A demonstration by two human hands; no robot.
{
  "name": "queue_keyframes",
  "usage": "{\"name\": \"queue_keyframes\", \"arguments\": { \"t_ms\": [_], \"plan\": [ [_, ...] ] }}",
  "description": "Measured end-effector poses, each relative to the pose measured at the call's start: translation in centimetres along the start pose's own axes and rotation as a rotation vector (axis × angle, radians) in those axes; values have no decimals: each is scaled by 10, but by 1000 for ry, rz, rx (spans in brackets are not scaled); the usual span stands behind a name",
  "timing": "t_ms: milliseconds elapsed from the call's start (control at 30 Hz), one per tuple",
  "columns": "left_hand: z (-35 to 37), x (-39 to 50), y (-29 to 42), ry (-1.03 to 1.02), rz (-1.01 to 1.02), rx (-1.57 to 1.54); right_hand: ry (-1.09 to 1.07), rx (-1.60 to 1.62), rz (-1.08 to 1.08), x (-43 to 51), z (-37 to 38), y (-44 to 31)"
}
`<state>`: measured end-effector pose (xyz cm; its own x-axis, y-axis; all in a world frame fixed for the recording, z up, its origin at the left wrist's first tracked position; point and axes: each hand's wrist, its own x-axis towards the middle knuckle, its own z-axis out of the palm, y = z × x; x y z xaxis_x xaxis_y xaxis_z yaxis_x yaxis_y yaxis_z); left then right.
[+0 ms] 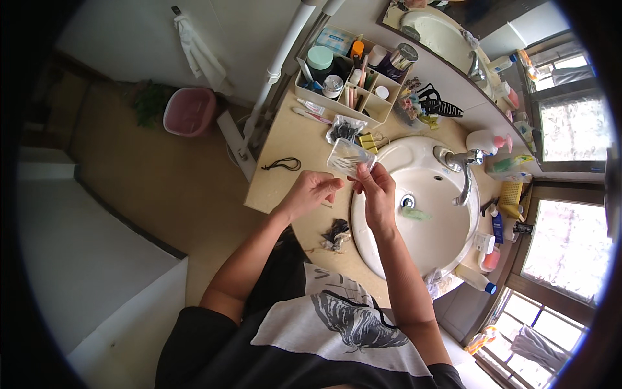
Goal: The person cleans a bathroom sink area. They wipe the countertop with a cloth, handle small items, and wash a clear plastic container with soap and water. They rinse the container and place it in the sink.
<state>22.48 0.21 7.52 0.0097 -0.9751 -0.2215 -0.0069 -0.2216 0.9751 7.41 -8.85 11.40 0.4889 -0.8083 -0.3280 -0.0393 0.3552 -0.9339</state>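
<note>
My right hand point(376, 189) grips a small clear plastic box point(338, 163) by its near right corner, thumb on top. Several thin white sticks point(351, 163) lie inside the box; their exact kind is too small to tell. The box is held above the counter by the washbasin's left rim. Just left of it, my left hand point(313, 192) is curled with the thumb towards the box. Whether anything sits between its fingers is hidden. Beyond the box are a clear bag of small black items point(345, 129) and a yellow binder clip point(368, 142).
A white washbasin point(413, 253) with a chrome faucet point(464, 167) holds a green object point(415, 213). A compartment organizer point(323, 99) of cosmetics stands at the back. On the counter point(301, 226) lie a black cord loop point(283, 164) and crumpled dark material point(336, 233). Bottles line the right edge.
</note>
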Motion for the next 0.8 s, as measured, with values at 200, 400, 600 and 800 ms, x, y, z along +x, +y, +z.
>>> {"name": "queue_keyframes", "arguments": {
  "t_ms": [200, 400, 600, 800],
  "plan": [
    [18, 17, 13, 241, 26, -497, -146, 363, 264, -14, -2, -12],
    [39, 36, 16, 23, -23, -854, -208, 301, 332, -28, 8, -4],
    [23, 32, 54, 175, 61, -709, -135, 72, 300, -32, -26, 12],
    [0, 27, 60, 457, 200, -622, 367, -732, -389, 44, -101, -64]
  ]
}}
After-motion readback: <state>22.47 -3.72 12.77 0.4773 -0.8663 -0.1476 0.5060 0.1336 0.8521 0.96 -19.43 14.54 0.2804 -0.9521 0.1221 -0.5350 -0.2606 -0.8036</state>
